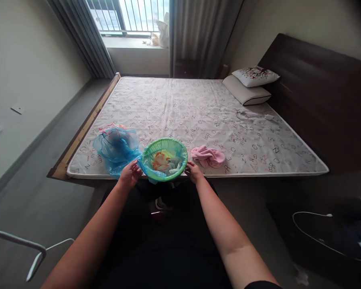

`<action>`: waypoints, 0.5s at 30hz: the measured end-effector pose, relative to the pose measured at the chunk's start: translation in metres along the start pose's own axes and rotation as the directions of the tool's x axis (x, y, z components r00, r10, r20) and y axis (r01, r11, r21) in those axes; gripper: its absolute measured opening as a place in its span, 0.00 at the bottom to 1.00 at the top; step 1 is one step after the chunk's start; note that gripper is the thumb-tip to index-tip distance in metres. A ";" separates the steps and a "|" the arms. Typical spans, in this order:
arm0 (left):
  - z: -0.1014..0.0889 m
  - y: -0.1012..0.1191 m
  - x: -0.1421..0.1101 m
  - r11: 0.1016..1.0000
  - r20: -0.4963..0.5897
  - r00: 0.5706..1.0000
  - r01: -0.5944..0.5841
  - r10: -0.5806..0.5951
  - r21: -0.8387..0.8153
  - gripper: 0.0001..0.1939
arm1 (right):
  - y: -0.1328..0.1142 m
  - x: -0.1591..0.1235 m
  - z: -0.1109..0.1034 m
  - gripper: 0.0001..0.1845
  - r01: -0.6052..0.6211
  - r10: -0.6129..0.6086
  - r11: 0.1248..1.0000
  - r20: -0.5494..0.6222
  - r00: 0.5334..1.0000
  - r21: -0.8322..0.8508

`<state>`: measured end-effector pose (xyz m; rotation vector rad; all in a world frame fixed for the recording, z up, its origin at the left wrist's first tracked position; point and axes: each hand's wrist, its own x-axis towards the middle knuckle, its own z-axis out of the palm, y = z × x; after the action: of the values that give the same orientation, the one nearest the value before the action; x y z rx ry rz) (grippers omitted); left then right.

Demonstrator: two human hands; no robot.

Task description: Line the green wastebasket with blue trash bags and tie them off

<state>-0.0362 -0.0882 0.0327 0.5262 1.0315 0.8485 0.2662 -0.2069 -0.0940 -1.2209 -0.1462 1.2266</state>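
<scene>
We see the green basket [152,148] at the near edge of the mattress [168,108], between a blue bag [117,146] and a pink cloth [208,156]. The left hand [131,174] has its grip clamped on the bag; the right hand [194,171] is at the basket's right side, its grip too dim for us to tell.
</scene>
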 end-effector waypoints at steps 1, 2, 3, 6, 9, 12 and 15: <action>0.005 0.003 -0.005 1.000 0.010 1.000 0.000 0.000 -0.001 0.10 | -0.003 -0.002 0.000 0.22 0.001 -0.001 1.000 -0.010 1.000 0.031; 0.010 0.005 -0.009 1.000 0.027 1.000 -0.004 0.004 0.009 0.12 | -0.005 -0.003 0.000 0.21 0.008 -0.008 0.998 -0.015 1.000 0.064; 0.015 0.006 -0.013 1.000 0.050 0.999 -0.012 0.011 0.028 0.14 | -0.008 -0.005 0.000 0.20 0.018 -0.016 0.995 -0.020 1.000 0.095; 0.028 0.000 -0.021 0.990 0.134 0.991 -0.026 0.007 0.139 0.26 | -0.013 -0.008 0.001 0.18 0.038 -0.033 0.985 -0.032 0.999 0.166; 0.033 -0.014 -0.023 0.957 0.167 0.984 0.004 -0.055 0.290 0.44 | -0.015 -0.009 -0.002 0.15 0.037 -0.031 0.978 -0.032 0.999 0.206; 0.031 -0.028 -0.022 0.905 0.147 0.985 0.022 -0.092 0.424 0.54 | -0.017 -0.009 -0.005 0.13 0.022 -0.014 0.975 -0.036 0.999 0.221; 0.023 -0.037 -0.021 0.874 0.156 0.984 0.001 -0.088 0.486 0.58 | -0.020 -0.007 -0.006 0.13 0.029 -0.017 0.974 -0.054 0.998 0.225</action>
<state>-0.0073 -0.1269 0.0263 0.9818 1.0915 0.4838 0.2798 -0.2131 -0.0774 -1.0488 0.0176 1.1565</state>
